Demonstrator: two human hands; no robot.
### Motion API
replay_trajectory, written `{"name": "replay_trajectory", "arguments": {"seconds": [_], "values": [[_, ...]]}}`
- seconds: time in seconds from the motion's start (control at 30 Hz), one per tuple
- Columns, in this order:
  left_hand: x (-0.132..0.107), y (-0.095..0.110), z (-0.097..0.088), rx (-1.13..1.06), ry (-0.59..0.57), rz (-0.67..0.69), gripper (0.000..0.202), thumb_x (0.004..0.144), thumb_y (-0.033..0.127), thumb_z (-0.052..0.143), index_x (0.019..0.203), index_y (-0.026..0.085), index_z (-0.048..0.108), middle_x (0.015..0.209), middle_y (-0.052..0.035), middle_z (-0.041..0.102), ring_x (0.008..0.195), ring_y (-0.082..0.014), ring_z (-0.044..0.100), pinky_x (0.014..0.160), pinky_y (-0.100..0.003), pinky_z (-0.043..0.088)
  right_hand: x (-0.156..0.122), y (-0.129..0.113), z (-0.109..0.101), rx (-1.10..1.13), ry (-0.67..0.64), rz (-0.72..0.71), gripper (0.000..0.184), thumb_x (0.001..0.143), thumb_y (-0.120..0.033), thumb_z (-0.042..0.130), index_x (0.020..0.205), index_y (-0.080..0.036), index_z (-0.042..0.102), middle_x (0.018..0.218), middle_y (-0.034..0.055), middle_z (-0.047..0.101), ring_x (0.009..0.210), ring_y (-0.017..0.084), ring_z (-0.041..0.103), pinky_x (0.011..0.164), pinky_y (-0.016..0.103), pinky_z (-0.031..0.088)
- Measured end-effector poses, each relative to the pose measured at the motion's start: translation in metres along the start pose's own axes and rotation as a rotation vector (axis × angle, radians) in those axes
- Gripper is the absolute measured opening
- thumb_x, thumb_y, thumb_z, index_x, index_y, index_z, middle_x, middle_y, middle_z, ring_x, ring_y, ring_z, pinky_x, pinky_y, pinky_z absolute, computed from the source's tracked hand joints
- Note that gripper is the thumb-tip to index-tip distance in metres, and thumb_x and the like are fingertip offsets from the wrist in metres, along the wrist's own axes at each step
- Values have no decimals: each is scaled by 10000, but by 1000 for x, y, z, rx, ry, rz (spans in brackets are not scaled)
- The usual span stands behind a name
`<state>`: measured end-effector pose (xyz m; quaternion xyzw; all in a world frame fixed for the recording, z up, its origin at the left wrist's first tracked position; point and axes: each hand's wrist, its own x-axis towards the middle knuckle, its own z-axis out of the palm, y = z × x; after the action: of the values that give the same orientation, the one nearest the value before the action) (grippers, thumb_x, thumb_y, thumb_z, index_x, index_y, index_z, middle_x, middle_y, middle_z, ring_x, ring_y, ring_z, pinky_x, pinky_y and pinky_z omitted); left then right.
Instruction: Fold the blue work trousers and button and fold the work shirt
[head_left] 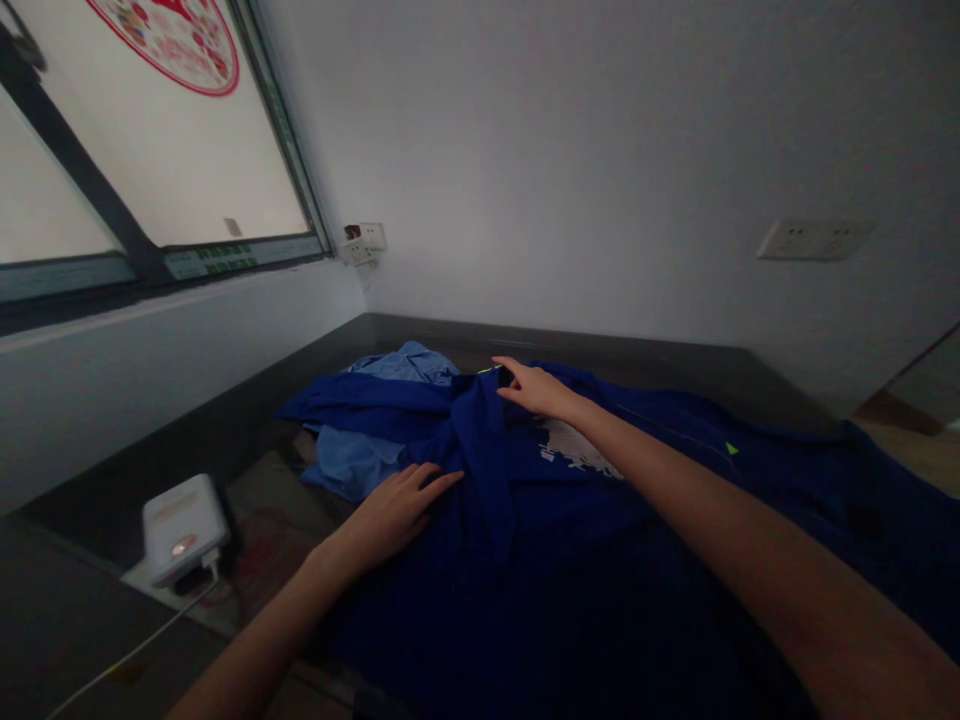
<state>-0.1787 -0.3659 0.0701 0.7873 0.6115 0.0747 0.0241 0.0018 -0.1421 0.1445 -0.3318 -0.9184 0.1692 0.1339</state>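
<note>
A dark blue garment [480, 440] with a white print [574, 445] and long folds of cloth lies spread over a dark surface. My left hand [401, 500] rests on its near left part, palm down with the fingers stretched over the cloth. Farther back, my right hand [529, 388] is at the upper edge of the garment, beside a thin yellow-green trim. Its index finger and thumb are apart, and the other fingers are partly hidden. Lighter blue cloth [352, 455] shows from under the dark blue folds on the left and at the back.
At the left stands a white box-shaped device [184, 520] with a white cable [142, 640] plugged in. Wall sockets [814, 240] are on the right, and another socket with a plug [364, 240] is near the corner. A window [150, 130] with a red round decoration is at upper left.
</note>
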Motion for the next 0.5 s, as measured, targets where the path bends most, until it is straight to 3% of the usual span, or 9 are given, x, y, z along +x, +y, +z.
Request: {"name": "replay_trajectory", "arguments": {"seconds": [0.13,0.27,0.37,0.5], "values": [[1,2,5,-7,-13,-73,565,807,41,527,1313,285,467,1134,-77,527,1035,-228,545,917,-382,466,40,5,25,-15,41,61,551,915,-277,581,1425,-193,389,1278,100,595,1103,242,588,931,342,438],[3,5,8,-22,-19,-130,270,814,51,538,1032,207,570,1056,-62,535,984,-211,545,875,-350,480,61,8,39,-18,110,146,326,900,-237,578,1204,-128,621,1220,141,630,1119,266,585,934,324,438],[0,6,8,-29,64,-93,171,827,58,509,920,197,542,1077,-64,544,993,-214,547,878,-365,485,68,18,35,-2,203,200,269,935,-269,514,1107,-141,674,1160,132,663,1099,256,600,929,314,439],[-19,11,-3,-40,185,66,206,810,42,458,930,200,515,1251,-82,526,1147,-237,509,987,-413,433,67,44,21,17,326,271,293,952,-293,465,1117,-167,672,1169,98,662,1117,235,588,947,305,429]]}}
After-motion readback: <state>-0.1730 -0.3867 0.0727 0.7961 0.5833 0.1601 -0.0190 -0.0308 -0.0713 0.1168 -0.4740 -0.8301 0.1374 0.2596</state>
